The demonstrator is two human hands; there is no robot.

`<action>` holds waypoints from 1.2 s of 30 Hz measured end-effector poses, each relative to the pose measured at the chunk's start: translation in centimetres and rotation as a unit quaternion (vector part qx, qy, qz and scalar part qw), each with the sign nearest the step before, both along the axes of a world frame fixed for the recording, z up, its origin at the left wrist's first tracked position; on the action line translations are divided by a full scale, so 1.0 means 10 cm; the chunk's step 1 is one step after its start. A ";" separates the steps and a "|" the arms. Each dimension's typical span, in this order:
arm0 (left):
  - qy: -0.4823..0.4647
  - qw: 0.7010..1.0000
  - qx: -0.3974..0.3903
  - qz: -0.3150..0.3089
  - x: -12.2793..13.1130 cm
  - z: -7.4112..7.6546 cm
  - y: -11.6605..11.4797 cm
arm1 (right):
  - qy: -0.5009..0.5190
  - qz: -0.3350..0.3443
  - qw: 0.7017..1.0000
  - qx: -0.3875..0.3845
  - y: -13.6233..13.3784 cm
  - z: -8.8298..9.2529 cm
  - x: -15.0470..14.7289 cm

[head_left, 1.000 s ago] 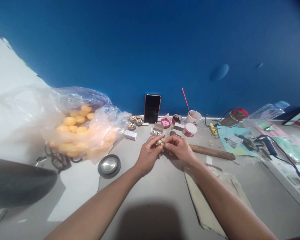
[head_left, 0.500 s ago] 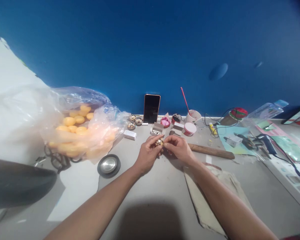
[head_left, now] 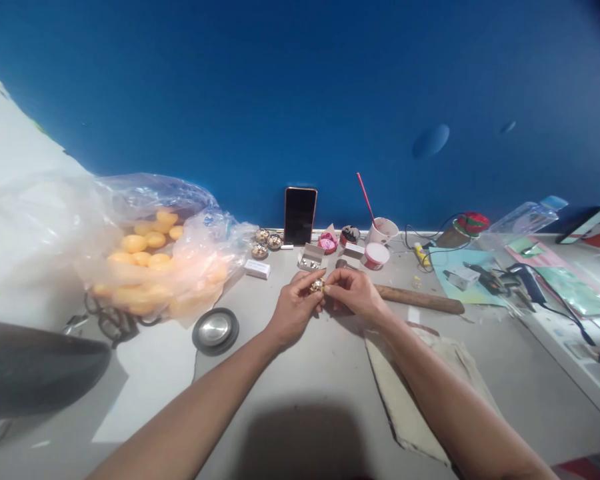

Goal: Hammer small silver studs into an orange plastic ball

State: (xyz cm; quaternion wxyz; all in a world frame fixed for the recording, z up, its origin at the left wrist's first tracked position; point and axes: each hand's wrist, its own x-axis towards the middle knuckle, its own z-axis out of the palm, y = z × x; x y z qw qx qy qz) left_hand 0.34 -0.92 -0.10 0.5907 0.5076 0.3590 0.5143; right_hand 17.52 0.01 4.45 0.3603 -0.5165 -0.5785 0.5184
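Observation:
My left hand (head_left: 295, 303) holds a small shiny gold-and-silver ball (head_left: 317, 285) between thumb and fingers, above the table. At the ball's right side, my right hand (head_left: 355, 291) is closed in a pinch, its fingertips touching or almost touching the ball. Whatever lies between those right fingertips is too small to make out. Just behind the hands stands an open small white box (head_left: 311, 257) with shiny little pieces in it. Similar shiny balls (head_left: 260, 251) sit farther back on the left. A hammer with a wooden handle (head_left: 420, 299) lies right of my right hand.
Left stands a clear bag of yellow balls (head_left: 155, 240); nearer is a round metal dish (head_left: 215, 331). A phone (head_left: 301, 215) leans on the blue wall beside tubs and a white cup (head_left: 383, 231). Folded cloth (head_left: 430, 393) lies under my right forearm.
The view has shifted slightly, so everything appears a little farther left. Both hands stay together at the shiny ball, with hardly any change in the fingers.

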 end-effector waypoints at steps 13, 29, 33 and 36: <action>-0.104 0.986 -0.122 -0.047 0.02 0.02 0.03 | 0.055 -0.006 0.998 0.001 -0.03 -0.03 -0.01; -0.147 0.974 -0.165 -0.043 0.00 0.06 0.06 | 0.036 0.000 0.999 0.001 -0.04 -0.06 -0.05; -0.096 0.981 -0.165 -0.038 0.02 0.07 0.07 | 0.027 0.011 0.999 0.013 -0.05 -0.08 -0.05; -0.074 0.984 -0.161 -0.028 0.02 0.07 0.07 | 0.029 0.020 0.999 0.014 -0.06 -0.06 -0.05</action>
